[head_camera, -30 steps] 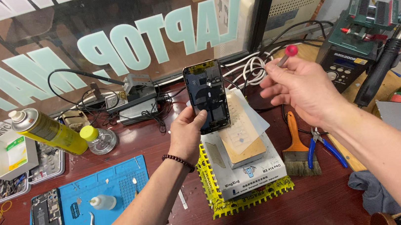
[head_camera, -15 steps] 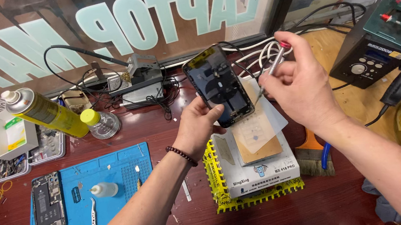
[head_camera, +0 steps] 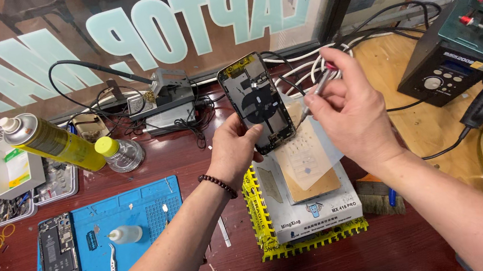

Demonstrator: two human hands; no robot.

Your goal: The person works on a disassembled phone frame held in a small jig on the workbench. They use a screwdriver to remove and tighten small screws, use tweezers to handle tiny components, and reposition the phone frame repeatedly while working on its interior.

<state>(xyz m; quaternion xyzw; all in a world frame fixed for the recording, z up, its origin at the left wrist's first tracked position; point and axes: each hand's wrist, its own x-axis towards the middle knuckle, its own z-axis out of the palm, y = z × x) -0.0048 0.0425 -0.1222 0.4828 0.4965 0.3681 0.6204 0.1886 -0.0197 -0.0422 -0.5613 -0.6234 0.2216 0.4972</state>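
Nearest the camera, a blue silicone work mat (head_camera: 143,223) lay on the dark red wooden bench (head_camera: 195,152), carrying an opened black phone body (head_camera: 58,253), a small clear dropper bottle (head_camera: 125,234) and a pair of slim metal tweezers (head_camera: 112,265). Just right of the mat, a white box-shaped heating plate (head_camera: 312,206) sat on a yellow toothed frame (head_camera: 262,217), with a tan sheet on top.

Above that plate, the left hand (head_camera: 234,151) gripped the lower edge of a black open-backed phone housing (head_camera: 257,101), thumb and fingers closed on it, holding it upright and tilted. The right hand (head_camera: 349,109) pinched a thin red-capped metal screwdriver (head_camera: 316,93) between thumb and fingertips, its tip meeting the housing's right edge.

Farther left lay a yellow spray can (head_camera: 54,143) on its side and a small clear yellow-capped jar (head_camera: 119,153). Beyond stood a grey soldering stand (head_camera: 168,95) amid black cables, and at far right a black soldering station (head_camera: 455,62).
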